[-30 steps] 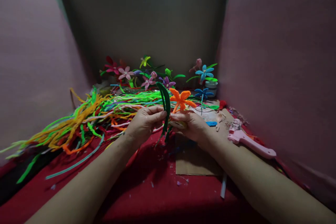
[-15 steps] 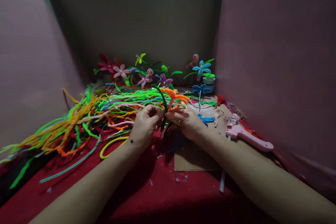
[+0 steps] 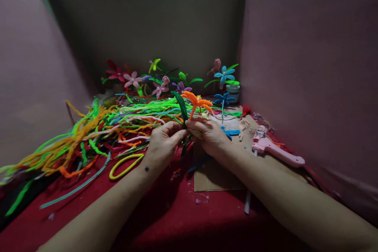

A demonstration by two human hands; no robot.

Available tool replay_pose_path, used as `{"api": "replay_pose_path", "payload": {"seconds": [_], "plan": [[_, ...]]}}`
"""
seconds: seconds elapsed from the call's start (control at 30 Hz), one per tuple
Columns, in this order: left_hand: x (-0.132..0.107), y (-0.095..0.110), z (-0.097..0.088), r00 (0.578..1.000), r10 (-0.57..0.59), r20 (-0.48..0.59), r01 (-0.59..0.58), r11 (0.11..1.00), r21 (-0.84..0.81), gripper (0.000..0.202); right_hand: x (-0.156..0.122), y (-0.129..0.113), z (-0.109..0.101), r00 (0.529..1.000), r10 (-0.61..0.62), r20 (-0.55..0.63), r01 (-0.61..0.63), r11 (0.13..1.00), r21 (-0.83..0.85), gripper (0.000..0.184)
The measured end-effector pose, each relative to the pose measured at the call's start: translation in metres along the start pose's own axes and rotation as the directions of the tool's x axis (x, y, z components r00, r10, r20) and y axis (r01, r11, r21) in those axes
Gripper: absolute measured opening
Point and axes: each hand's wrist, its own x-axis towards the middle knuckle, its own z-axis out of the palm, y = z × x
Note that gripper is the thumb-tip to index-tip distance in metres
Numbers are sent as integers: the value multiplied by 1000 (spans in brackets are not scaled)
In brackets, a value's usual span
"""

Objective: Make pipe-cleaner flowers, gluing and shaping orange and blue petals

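My left hand (image 3: 165,138) pinches a dark green pipe-cleaner leaf (image 3: 181,105) that stands upright and curves to the left at its top. Close against it, my right hand (image 3: 208,134) grips the lower part of an orange pipe-cleaner flower (image 3: 196,102) with a yellow centre. Leaf and flower stem meet between my fingertips, where the fingers hide the join. Dark green ends hang below my hands. Behind them lies a heap of loose pipe cleaners (image 3: 141,106) in green, orange, pink and other colours.
Finished pipe-cleaner flowers (image 3: 132,79) line the back, with a small jar (image 3: 232,92) at right. A pink glue gun (image 3: 279,151) rests on the right beside cardboard (image 3: 217,177). A yellow loop (image 3: 125,167) lies on the red cloth (image 3: 165,220). Walls close in both sides.
The dark green leaf has turned so its broad side shows, and it now stands closer to the orange flower. My fingers have come together around them. The whole view has shifted slightly.
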Motion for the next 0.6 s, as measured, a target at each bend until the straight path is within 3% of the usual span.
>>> {"api": "replay_pose_path", "payload": {"seconds": [0.27, 0.6], "plan": [[-1, -1, 9, 998, -53, -23, 49, 985, -165, 16, 0, 4, -1, 995, -87, -49, 82, 993, -87, 22], [2, -10, 12, 986, 154, -65, -141, 975, 171, 8, -3, 1, 3, 978, -206, -35, 195, 959, -204, 21]]}}
